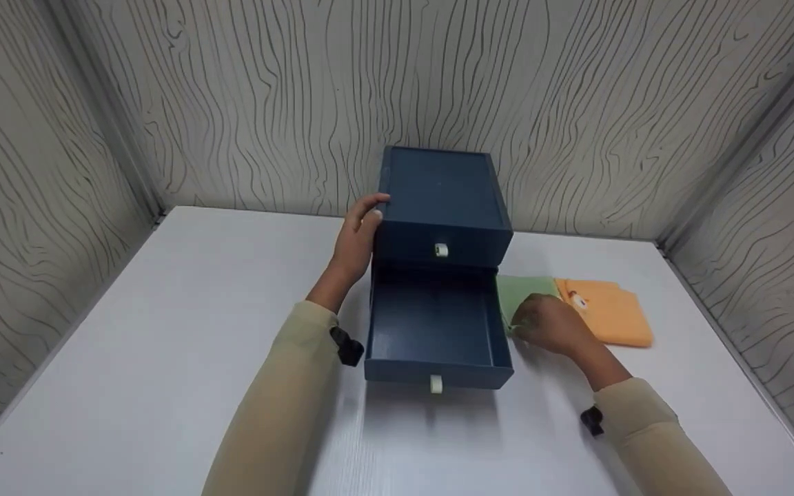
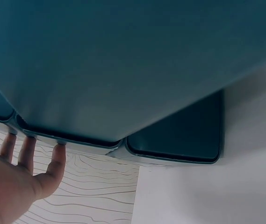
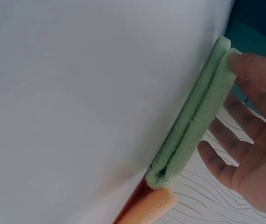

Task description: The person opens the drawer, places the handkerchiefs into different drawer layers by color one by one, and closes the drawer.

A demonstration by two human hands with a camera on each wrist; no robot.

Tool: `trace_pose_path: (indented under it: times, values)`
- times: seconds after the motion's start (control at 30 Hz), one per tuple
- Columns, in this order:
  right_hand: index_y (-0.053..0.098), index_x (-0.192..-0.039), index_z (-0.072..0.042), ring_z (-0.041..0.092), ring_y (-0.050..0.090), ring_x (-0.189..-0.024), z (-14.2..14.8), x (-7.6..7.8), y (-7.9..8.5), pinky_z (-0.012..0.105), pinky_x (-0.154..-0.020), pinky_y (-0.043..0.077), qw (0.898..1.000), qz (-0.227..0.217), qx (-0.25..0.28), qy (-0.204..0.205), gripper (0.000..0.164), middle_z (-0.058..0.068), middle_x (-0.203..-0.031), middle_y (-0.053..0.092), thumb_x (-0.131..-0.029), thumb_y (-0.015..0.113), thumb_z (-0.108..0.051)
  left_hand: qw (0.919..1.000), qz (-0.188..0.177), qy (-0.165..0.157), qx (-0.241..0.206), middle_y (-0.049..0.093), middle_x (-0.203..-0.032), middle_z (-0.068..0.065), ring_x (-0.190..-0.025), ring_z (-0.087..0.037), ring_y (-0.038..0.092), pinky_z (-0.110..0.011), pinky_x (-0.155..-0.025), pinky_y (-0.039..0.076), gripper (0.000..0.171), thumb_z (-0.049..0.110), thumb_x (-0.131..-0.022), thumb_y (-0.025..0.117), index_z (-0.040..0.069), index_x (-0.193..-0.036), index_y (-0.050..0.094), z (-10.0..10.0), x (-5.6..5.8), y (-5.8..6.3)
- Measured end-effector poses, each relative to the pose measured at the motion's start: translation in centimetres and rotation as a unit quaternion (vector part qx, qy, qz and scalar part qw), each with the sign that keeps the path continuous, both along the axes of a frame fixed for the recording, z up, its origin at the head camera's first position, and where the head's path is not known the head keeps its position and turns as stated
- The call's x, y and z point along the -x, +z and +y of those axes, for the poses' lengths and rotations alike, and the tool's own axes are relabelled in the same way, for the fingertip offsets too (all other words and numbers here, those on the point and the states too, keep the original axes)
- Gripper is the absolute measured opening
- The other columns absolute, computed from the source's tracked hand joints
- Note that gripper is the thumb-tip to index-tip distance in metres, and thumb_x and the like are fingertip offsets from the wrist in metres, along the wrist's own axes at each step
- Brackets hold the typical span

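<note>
A dark blue drawer unit (image 1: 438, 189) stands at the back of the table, its lower drawer (image 1: 435, 324) pulled out with a bare inside. My left hand (image 1: 355, 244) rests against the unit's left side, fingertips on its upper edge; in the left wrist view the fingers (image 2: 58, 163) touch the edge without curling round it. Right of the drawer lies a folded green towel (image 1: 524, 289). My right hand (image 1: 552, 324) pinches its near corner; in the right wrist view the thumb sits on the corner of the towel (image 3: 193, 116) and the other fingers are spread beside it.
A folded orange towel (image 1: 611, 313) with a small white patch lies against the green towel's right side. The upper drawer (image 1: 404, 244) is closed, with a white pull tab. Patterned wall panels (image 1: 266, 103) stand behind and beside the white table (image 1: 197, 344).
</note>
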State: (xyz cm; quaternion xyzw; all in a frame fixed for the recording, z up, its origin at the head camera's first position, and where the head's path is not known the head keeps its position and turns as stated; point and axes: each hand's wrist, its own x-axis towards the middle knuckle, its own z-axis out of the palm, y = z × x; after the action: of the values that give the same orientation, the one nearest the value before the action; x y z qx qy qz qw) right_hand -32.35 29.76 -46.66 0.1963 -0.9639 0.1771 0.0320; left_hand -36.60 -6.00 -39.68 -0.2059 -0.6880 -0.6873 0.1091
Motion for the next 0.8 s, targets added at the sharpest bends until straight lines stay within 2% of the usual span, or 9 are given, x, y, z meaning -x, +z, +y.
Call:
trace_pose_path:
  times: [0.1,0.17,0.3,0.4,0.47,0.53,0.63,0.73,0.8]
  values:
    - [0.075,-0.088,-0.01,0.023,0.064,-0.088,-0.3,0.1,0.1,0.045,-0.079,0.052,1.0,-0.002,0.018,-0.021,0.01,0.004,-0.09,0.069,-0.079,0.07,-0.014,1.0,-0.001,-0.004,0.001,0.038,-0.068,0.003,-0.05,-0.01,0.028,-0.027,-0.055,0.034,0.035,0.021,-0.104,0.035,0.013,-0.134,0.05,0.0,0.0,0.0]
    - [0.075,-0.089,-0.011,0.026,0.064,-0.091,-0.5,0.2,0.2,0.047,-0.082,0.051,0.999,-0.001,0.035,-0.037,0.011,0.006,-0.093,0.07,-0.08,0.07,-0.016,1.0,0.001,-0.001,0.006,0.04,-0.072,0.002,-0.049,-0.009,0.028,-0.027,-0.055,0.034,0.035,0.021,-0.104,0.035,0.013,-0.134,0.05,0.0,-0.1,0.1]
    - [0.075,-0.092,-0.011,0.029,0.063,-0.099,-0.9,0.2,0.3,0.049,-0.085,0.05,0.996,0.015,0.06,-0.061,0.013,0.008,-0.099,0.07,-0.082,0.069,-0.018,0.9999,0.004,0.002,0.011,0.052,-0.101,-0.003,-0.051,-0.01,0.028,-0.027,-0.057,0.035,0.037,0.022,-0.104,0.034,0.011,-0.135,0.049,-0.1,-0.2,0.1]
    - [0.074,-0.094,-0.01,0.029,0.063,-0.097,-1.1,0.3,0.5,0.048,-0.082,0.05,0.994,0.035,0.075,-0.076,0.015,0.009,-0.099,0.07,-0.084,0.068,-0.019,0.9998,0.006,0.004,0.018,0.044,-0.133,-0.006,-0.054,-0.01,0.029,-0.028,-0.061,0.036,0.038,0.023,-0.104,0.034,0.009,-0.136,0.048,-0.1,-0.2,0.1]
    - [0.073,-0.095,-0.01,0.028,0.064,-0.094,-1.3,0.3,0.5,0.046,-0.079,0.051,0.992,0.045,0.084,-0.084,0.015,0.009,-0.097,0.071,-0.086,0.068,-0.02,0.9998,0.007,0.007,0.019,0.04,-0.141,-0.009,-0.057,-0.011,0.031,-0.028,-0.066,0.037,0.038,0.023,-0.104,0.034,0.009,-0.136,0.048,0.0,-0.2,0.1]
    - [0.073,-0.094,-0.01,0.026,0.065,-0.089,-1.5,0.4,0.5,0.044,-0.076,0.051,0.991,0.044,0.091,-0.088,0.014,0.007,-0.095,0.071,-0.087,0.068,-0.021,0.9997,0.008,0.01,0.019,0.04,-0.143,-0.009,-0.063,-0.011,0.036,-0.028,-0.071,0.038,0.037,0.021,-0.103,0.035,0.009,-0.135,0.049,0.0,-0.1,0.1]
    - [0.072,-0.095,-0.011,0.023,0.065,-0.085,-1.9,0.6,0.4,0.04,-0.073,0.052,0.993,0.025,0.085,-0.083,0.013,0.006,-0.094,0.071,-0.087,0.067,-0.021,0.9997,0.012,0.013,0.019,0.04,-0.146,-0.008,-0.083,-0.01,0.043,-0.028,-0.083,0.038,0.037,0.02,-0.103,0.035,0.008,-0.135,0.049,0.0,0.0,0.0]
    - [0.072,-0.099,-0.008,0.024,0.065,-0.085,-2.1,0.7,0.2,0.041,-0.073,0.053,0.996,0.005,0.063,-0.065,0.016,0.009,-0.097,0.071,-0.086,0.067,-0.017,0.9998,0.007,0.011,0.016,0.041,-0.143,-0.007,-0.081,-0.011,0.043,-0.027,-0.08,0.038,0.036,0.019,-0.103,0.035,0.009,-0.135,0.049,0.0,0.0,0.0]
    - [0.071,-0.102,-0.005,0.026,0.066,-0.086,-2.2,0.8,0.1,0.043,-0.073,0.053,0.998,-0.003,0.047,-0.049,0.02,0.012,-0.099,0.071,-0.085,0.067,-0.013,0.9999,0.0,0.006,0.01,0.045,-0.135,-0.005,-0.067,-0.01,0.04,-0.027,-0.07,0.038,0.037,0.02,-0.104,0.035,0.008,-0.136,0.048,0.0,0.0,0.0]
